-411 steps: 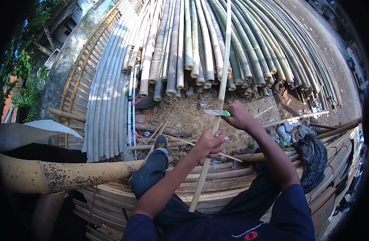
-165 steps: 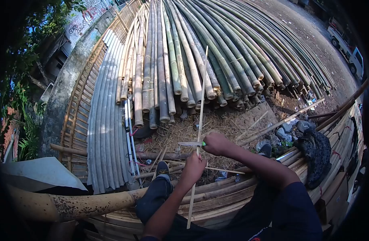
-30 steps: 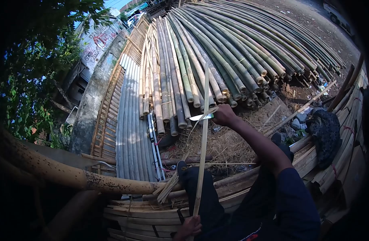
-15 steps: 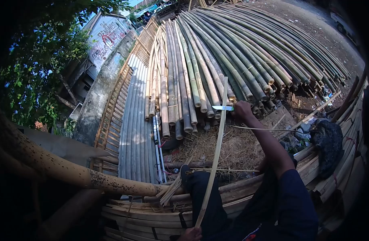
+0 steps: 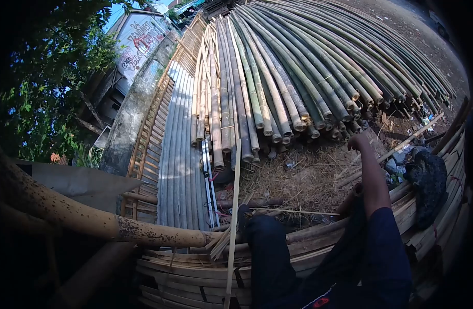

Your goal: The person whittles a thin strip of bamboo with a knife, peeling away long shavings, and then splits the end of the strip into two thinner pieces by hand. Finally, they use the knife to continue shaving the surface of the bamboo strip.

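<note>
A long, pale bamboo strip point(image 5: 233, 221) stands nearly upright left of my knee, its lower end running out of the bottom edge. My left hand is below the view. My right hand point(image 5: 357, 142) is out to the right with bent, closed fingers, above the straw-littered ground and well apart from the strip. The knife that showed in this hand half a second ago is hidden now, its blade turned out of sight. A small bundle of split bamboo pieces point(image 5: 222, 245) lies by my foot, left of my knee.
A large stack of bamboo poles point(image 5: 298, 77) fans out ahead. Corrugated sheets point(image 5: 180, 154) and a bamboo ladder-like frame point(image 5: 146, 139) lie to the left. A thick bamboo pole point(image 5: 159, 235) crosses the lower left. Split bamboo slats point(image 5: 195, 275) are layered around me.
My right hand has moved right, away from the strip, and the knife blade no longer shows. The strip has shifted left and lower. My left hand has dropped out of view.
</note>
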The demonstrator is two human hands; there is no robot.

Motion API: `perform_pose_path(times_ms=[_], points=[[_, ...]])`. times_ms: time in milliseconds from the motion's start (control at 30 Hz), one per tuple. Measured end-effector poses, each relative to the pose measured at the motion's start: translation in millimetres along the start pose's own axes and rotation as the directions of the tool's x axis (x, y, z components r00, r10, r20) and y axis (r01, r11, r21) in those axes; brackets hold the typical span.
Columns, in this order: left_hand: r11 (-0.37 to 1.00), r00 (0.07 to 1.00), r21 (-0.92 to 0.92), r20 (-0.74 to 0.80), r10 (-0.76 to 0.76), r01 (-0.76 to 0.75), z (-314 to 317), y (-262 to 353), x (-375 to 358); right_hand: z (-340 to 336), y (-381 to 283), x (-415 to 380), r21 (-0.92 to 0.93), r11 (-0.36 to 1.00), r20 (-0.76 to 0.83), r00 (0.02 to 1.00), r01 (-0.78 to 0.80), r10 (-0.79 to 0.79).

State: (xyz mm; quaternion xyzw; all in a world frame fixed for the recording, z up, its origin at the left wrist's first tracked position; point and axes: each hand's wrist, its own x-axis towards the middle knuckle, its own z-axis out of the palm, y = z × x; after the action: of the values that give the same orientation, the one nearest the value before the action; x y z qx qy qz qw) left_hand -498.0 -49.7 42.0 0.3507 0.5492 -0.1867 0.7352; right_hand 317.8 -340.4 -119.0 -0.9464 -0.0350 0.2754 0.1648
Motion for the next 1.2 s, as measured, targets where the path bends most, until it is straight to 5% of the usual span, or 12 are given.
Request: perform_pose_path(times_ms=[67, 133, 233, 333, 433, 667, 800, 867, 1000, 1100, 1133, 1200], points=[[0.996, 0.998, -0.067, 0.036, 0.06, -0.058, -25, -11, 29, 13, -39, -9, -0.178, 0.984, 0.352, 0.934, -0.004, 0.067], [0.973, 0.943, -0.229, 0.321, 0.09, -0.014, -50, -12, 71, 7, -80, -30, -0.048, 0.982, 0.254, 0.953, 0.181, -0.163], [0.983, 0.99, -0.152, 0.083, 0.114, -0.101, 63, 63, 32, -9, -138, -75, 0.035, 0.923, -0.025, 0.924, 0.383, -0.382], [0.958, 0.907, -0.192, 0.326, 0.267, -0.213, 45, 77, 95, -8, -176, -99, 0.319, 0.782, -0.103, 0.84, 0.535, -0.533], [0.934, 0.866, -0.082, 0.353, 0.353, -0.348, 98, 132, 88, -14, -208, -153, 0.296, 0.767, -0.123, 0.819, 0.569, -0.56], [0.891, 0.812, -0.013, 0.406, 0.42, -0.454, 178, 211, 99, 23, -241, -250, 0.154, 0.507, -0.143, 0.526, 0.848, -0.838], [0.869, 0.773, 0.013, 0.463, 0.433, -0.495, 212, 220, 104, 83, -230, -293, -0.193, 0.48, -0.052, 0.48, 0.856, -0.876], [0.872, 0.798, 0.036, 0.423, 0.429, -0.487, 224, 221, 107, 111, -225, -290, -0.025, 0.479, -0.082, 0.476, 0.877, -0.876], [0.773, 0.805, 0.237, 0.269, 0.53, -0.588, 229, 226, 114, 129, -227, -292, -0.089, 0.445, 0.025, 0.449, 0.891, -0.893], [0.387, 0.646, 0.642, 0.226, 0.729, -0.662, 230, 221, 135, 132, -229, -294, -0.094, 0.43, 0.006, 0.433, 0.898, -0.901], [0.39, 0.648, 0.643, 0.223, 0.729, -0.659, 231, 218, 139, 133, -229, -293, -0.091, 0.429, 0.008, 0.432, 0.898, -0.902], [0.014, 0.389, 0.829, 0.247, 0.888, -0.559, 235, 214, 140, 137, -227, -288, -0.114, 0.446, 0.03, 0.452, 0.888, -0.892]])
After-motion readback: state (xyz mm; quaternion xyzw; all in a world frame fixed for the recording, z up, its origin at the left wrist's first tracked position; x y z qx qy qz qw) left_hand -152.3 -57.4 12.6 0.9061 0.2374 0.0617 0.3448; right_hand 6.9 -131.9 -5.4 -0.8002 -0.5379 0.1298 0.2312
